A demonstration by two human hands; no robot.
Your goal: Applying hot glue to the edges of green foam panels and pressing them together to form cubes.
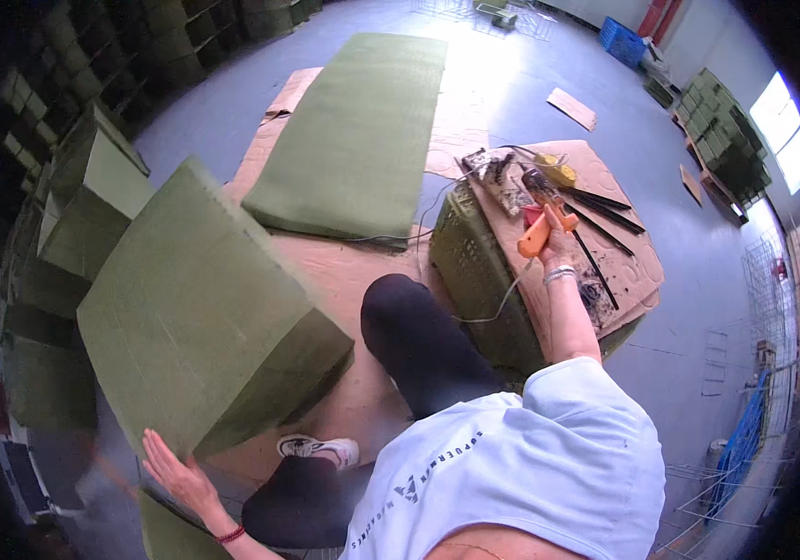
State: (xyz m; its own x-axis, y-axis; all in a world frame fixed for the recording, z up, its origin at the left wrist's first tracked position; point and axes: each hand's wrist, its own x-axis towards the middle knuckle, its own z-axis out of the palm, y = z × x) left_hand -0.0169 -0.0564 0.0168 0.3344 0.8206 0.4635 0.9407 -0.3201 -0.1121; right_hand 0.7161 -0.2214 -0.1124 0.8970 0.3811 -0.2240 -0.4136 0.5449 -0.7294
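Observation:
My left hand (179, 476) lies flat with fingers stretched against the near lower edge of a large green foam block (204, 308), which stands tilted in front of me at the left. My right hand (560, 247) is wrapped around the orange handle of a hot glue gun (532, 239). A cord trails from its handle end. The gun is above a cardboard-topped green stand (479, 266), its nozzle side pointing away from me. Several black glue sticks (610, 207) lie beside it on the cardboard (633, 275), near a yellow roll (556, 171) and a stained, crumpled wrapper (502, 182).
A long green foam slab (353, 140) lies on cardboard sheets beyond my knees. More green blocks (92, 205) stand at the left, with stacks behind. At the right are stacked green blocks (722, 126) on a pallet and wire racks (745, 448). A cord crosses the floor.

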